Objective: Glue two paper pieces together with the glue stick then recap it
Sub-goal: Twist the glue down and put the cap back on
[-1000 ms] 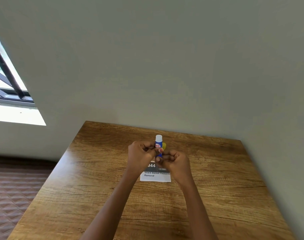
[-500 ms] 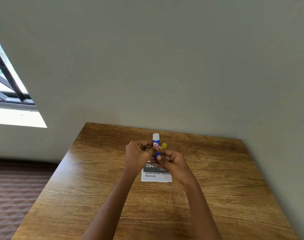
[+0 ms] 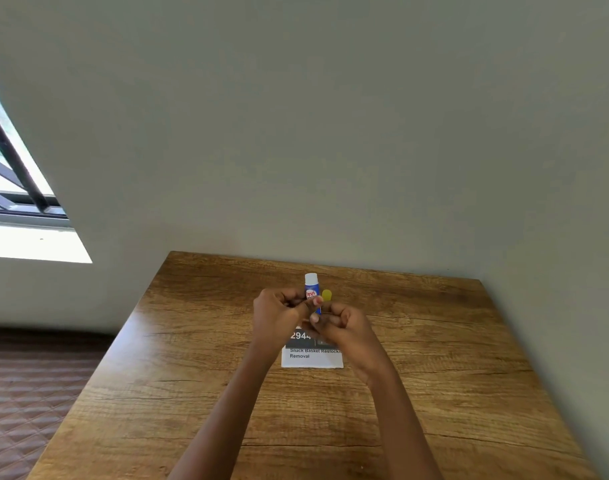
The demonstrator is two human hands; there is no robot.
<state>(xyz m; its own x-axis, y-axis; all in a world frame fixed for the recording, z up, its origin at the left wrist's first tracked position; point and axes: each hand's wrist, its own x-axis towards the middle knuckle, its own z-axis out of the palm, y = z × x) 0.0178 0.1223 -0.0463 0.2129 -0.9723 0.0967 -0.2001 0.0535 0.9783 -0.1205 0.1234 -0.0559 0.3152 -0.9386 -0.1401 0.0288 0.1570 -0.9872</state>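
I see both hands just above the printed paper (image 3: 311, 358): left grip (image 3: 278, 315) clamped on the glue stick (image 3: 311, 289), right grip (image 3: 341, 323) curled, contents unclear.

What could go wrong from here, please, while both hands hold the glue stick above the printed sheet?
1. The glue stick is pinched only by fingertips of the left hand and right hand; it may slip and drop onto the printed sheet.
2. The small yellow piece beside it is barely visible, so it could get creased or misaligned.
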